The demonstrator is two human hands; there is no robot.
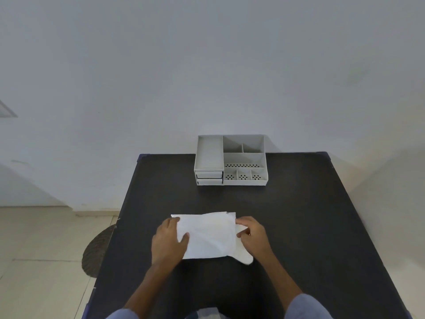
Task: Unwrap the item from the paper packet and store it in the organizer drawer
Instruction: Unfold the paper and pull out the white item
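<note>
A white paper packet [208,236] lies flat on the black table [299,226], near its front middle. My left hand [169,240] holds the packet's left edge, thumb on top. My right hand [251,237] pinches the packet's right edge, where a rounded white flap [245,256] sticks out to the lower right. Whatever is inside the packet is hidden. The grey organizer [231,160] stands at the table's far edge. Its two small drawers [209,177] at the lower left are shut.
The organizer has a long tray on its left and several open compartments on its right, some with perforated floors. A white wall rises behind the table. A round woven mat [97,249] lies on the tiled floor to the left.
</note>
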